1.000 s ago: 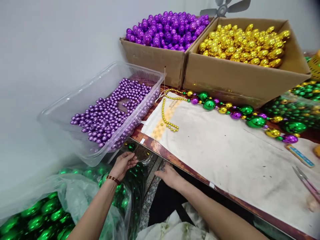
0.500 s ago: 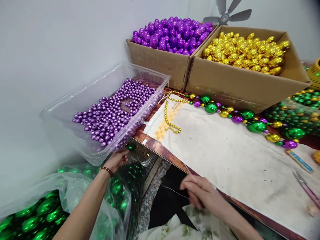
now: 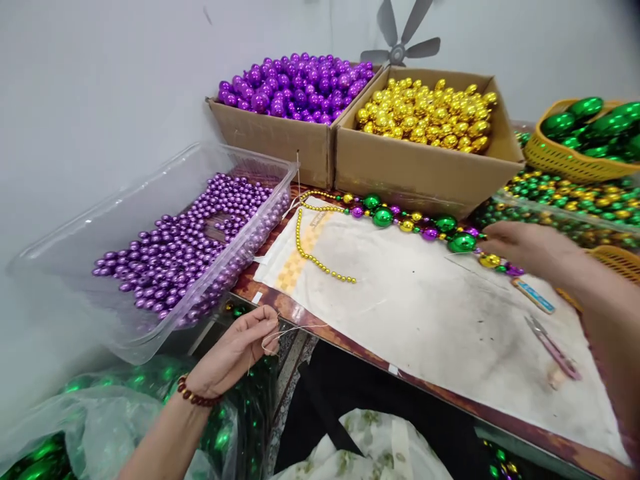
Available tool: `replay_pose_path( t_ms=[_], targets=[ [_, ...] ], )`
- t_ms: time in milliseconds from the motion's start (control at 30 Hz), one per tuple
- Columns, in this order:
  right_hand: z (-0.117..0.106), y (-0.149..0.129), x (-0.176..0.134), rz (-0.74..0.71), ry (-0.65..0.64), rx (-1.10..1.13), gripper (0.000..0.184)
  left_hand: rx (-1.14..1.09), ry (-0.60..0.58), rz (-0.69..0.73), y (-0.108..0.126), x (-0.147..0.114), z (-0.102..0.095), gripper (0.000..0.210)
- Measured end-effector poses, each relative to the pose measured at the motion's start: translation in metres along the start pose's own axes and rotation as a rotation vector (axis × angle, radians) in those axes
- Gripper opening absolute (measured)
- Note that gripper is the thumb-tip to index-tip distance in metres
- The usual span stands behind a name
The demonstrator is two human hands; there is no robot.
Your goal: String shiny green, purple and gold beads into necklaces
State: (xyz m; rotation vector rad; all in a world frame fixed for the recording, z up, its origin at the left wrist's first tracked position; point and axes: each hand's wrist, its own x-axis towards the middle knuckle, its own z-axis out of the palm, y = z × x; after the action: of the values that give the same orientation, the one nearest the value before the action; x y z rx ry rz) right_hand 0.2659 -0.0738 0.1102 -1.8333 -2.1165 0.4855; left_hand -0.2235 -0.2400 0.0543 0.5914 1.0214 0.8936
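My left hand [image 3: 243, 343] is at the table's front edge, thumb and fingers pinched on a thin white thread [image 3: 300, 327], which loops below the fingers and trails onto the cloth. My right hand [image 3: 525, 248], blurred, is stretched out over the bead garland [image 3: 429, 233]. Its fingers look pressed together; a fine line lies near the tips, but what they hold cannot be made out. The garland joins green, purple and gold balls. From its left end, small gold beads [image 3: 299, 243] curve across the white cloth [image 3: 400, 333].
Purple beads fill part of a clear tub [image 3: 165, 340] at left. Behind stand cardboard boxes of purple balls [image 3: 280, 127] and gold balls [image 3: 425, 170]. At right are a yellow basket [image 3: 565, 163], a blue-labelled cutter [image 3: 534, 295] and thread snips [image 3: 553, 347]. Bagged green balls [image 3: 220, 437] sit below.
My right hand has swung from the front edge to the far right. My left hand has come from under the tub to the table edge. The gold strand's folded end now lies straighter; the view has shifted right.
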Motion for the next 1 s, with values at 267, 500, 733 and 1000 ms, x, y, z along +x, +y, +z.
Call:
replay_pose_path(
  t_ms=[267,500,733,1000],
  targets=[
    [0.113,-0.16,-0.071,-0.337,-0.505,0.646,0.063,-0.016,-0.06,-0.004,0.006,0.028,0.069,0.008],
    [0.124,-0.113,-0.077,-0.096,-0.652,0.984,0.015,0.031,0.027,0.037,0.004,0.05,0.079,0.012],
    [0.122,-0.124,-0.081,-0.12,-0.514,1.041,0.027,-0.03,-0.027,-0.03,0.0,0.054,0.095,0.016],
    [0.134,-0.124,-0.065,-0.08,-0.623,1.179,0.019,0.03,0.063,0.009,0.014,0.055,0.089,0.017]
  ],
)
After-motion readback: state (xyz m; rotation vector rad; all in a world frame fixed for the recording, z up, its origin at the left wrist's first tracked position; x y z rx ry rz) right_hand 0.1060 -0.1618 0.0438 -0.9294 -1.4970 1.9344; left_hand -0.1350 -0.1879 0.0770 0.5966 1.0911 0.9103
